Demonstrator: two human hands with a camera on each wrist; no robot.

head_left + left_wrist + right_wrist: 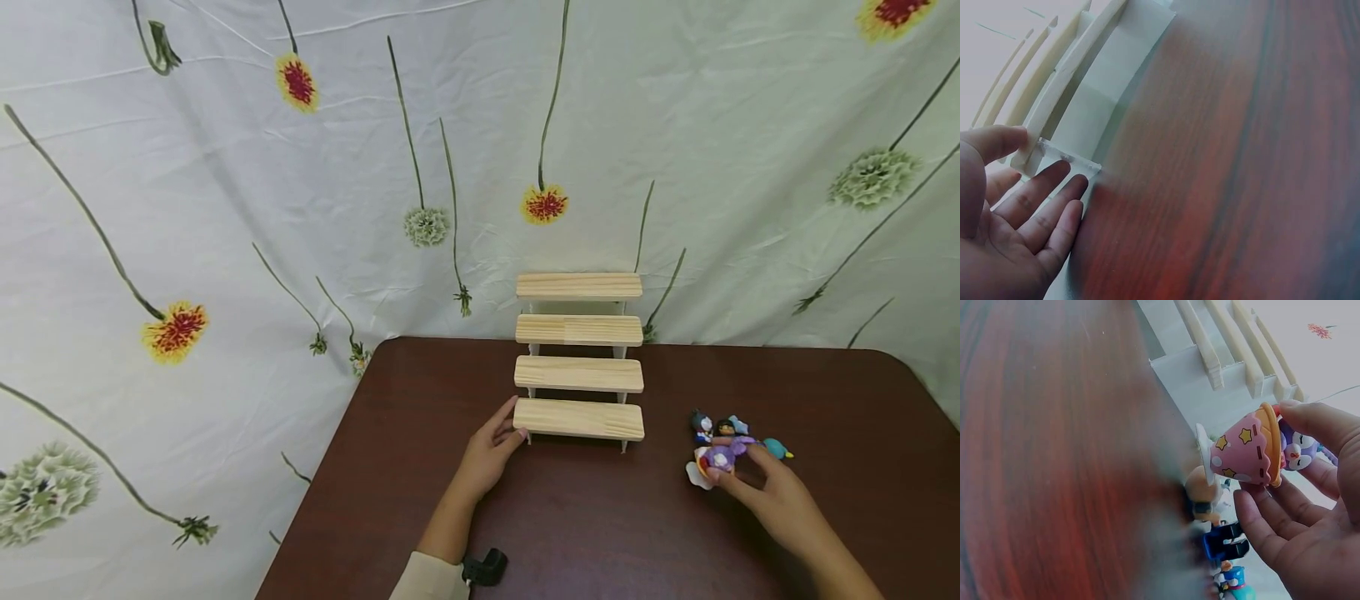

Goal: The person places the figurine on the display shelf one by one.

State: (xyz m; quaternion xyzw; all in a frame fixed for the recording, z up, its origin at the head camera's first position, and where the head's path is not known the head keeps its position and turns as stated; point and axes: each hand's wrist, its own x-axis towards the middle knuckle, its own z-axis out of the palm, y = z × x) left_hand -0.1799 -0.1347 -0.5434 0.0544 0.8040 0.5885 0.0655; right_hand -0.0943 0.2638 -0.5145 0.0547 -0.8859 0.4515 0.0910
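Note:
My left hand (486, 458) is at the left end of the lowest plank of a four-step wooden shelf (578, 418). Thumb and forefinger grip the plank's end, while the other fingers (1054, 219) spread loosely beside its white leg. On the right, my right hand (776, 500) pinches a small toy figurine (1241, 450) between thumb and fingers. The figurine has a purple and white figure in a pink cup with yellow stars, an orange rim and a white base. In the right wrist view it is held close over the table.
Several more toy figures stand just behind the right hand: a dark-haired one (702, 425), another with a blue part (725, 427) and a teal one with a yellow tip (777, 449). The dark table (600, 533) meets a flower-print cloth (360, 167) behind the shelf.

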